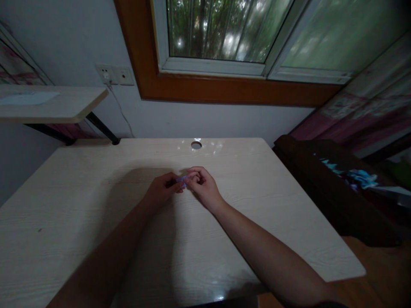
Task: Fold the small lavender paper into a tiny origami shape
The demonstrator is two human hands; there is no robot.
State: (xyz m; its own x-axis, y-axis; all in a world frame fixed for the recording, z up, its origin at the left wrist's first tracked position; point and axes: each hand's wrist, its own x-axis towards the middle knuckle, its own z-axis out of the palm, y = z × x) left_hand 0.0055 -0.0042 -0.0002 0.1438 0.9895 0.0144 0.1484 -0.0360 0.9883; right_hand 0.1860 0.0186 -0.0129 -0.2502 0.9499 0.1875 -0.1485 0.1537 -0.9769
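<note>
A small, thin purple piece (pixel 181 180) is pinched between my two hands above the pale wooden desk (pixel 250 201). Its exact kind is too small to make out, and fingers cover much of it. My left hand (pixel 163 188) has its thumb and forefinger closed on the left end. On the other end, the fingertips of my right hand (pixel 203 185) are closed too, with its remaining fingers curled. The hands nearly touch at the fingertips, near the desk's middle.
A round cable hole (pixel 196 145) lies near the desk's back edge. A raised shelf (pixel 51 107) on black legs stands at the back left. Wall sockets (pixel 114 75) hold a plugged white cord (pixel 121 110). Right of the desk is a dark wooden piece of furniture (pixel 321 184) with things on it.
</note>
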